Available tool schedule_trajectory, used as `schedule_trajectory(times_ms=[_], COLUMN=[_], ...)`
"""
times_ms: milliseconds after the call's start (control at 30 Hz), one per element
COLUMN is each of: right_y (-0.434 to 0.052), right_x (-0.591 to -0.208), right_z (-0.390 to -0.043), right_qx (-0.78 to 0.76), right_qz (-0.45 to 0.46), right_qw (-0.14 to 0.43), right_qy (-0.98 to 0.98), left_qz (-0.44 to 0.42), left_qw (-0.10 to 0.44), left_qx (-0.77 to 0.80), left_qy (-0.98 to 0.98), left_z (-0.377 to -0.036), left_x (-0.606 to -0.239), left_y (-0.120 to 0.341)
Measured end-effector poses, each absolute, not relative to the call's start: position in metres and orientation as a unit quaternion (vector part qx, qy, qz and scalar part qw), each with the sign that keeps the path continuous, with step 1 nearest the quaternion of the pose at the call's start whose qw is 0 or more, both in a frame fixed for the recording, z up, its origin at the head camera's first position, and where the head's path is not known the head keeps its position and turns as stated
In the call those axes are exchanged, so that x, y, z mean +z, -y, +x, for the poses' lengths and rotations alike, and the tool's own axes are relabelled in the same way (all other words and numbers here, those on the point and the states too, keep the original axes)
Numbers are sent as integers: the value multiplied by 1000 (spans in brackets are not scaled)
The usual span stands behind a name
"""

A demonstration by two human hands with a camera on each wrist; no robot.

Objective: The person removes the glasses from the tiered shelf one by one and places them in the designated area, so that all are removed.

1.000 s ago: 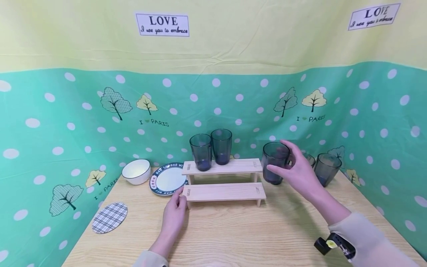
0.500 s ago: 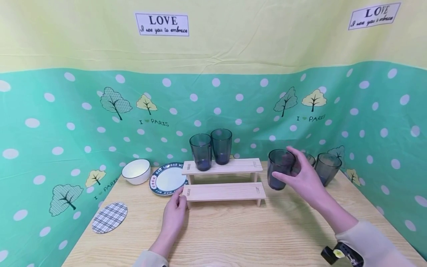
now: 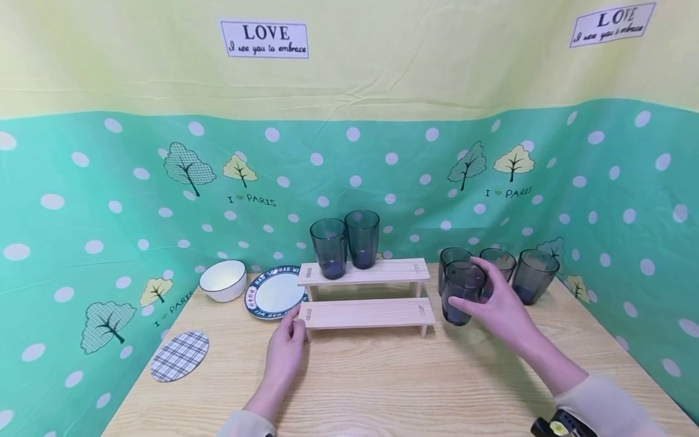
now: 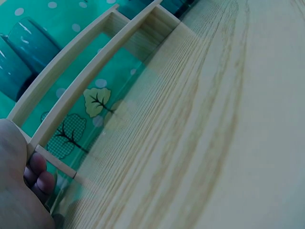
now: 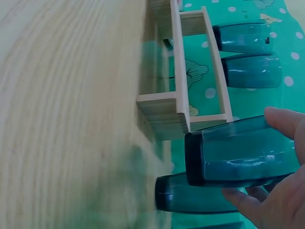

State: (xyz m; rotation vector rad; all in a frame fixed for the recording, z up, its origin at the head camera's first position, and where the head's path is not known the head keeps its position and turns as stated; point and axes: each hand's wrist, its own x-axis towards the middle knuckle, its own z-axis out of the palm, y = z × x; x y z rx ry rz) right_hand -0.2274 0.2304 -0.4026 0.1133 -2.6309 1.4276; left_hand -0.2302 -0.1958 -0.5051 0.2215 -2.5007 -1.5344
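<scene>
My right hand (image 3: 505,306) grips a dark tinted drinking glass (image 3: 459,303) with thumb and fingers around its side, just right of the wooden two-step shelf. The right wrist view has the held glass (image 5: 238,155) with its base off the table. Close behind it stands another such glass (image 3: 449,258). With its fingers curled at the left end of the lower step (image 3: 366,314), my left hand (image 3: 285,346) holds the shelf; its fingertips (image 4: 45,182) show below the board. Two more glasses (image 3: 329,249) (image 3: 363,240) stand upright on the left half of the upper step (image 3: 401,270).
Two further glasses (image 3: 505,258) (image 3: 537,279) stand at the table's back right. At the back left are a white bowl (image 3: 222,282) and a blue-rimmed plate (image 3: 275,294), partly behind the shelf. A checked round mat (image 3: 180,356) lies front left. Patterned cloth hangs behind.
My right hand has brought its glass down and toward me, slightly rightward. The glass behind it has come into view. My left hand and the shelf have stayed put.
</scene>
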Motion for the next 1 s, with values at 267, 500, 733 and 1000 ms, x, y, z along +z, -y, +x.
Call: schedule_trajectory(times_ms=[267, 500, 733, 1000], right_y=[-234, -237, -238, -240], right_x=[-417, -427, -434, -438], right_z=[-228, -231, -232, -233], right_qx=[454, 454, 456, 452], right_qz=[40, 35, 28, 24], right_qw=[72, 60, 54, 56], right_qy=[887, 888, 888, 890], left_qz=[74, 73, 72, 72], left_qw=[101, 102, 102, 96], left_qx=[-520, -520, -521, -531], left_qy=[845, 845, 844, 839], left_z=[-231, -230, -230, -230], left_x=[-505, -505, -504, -504], left_y=[195, 195, 195, 195])
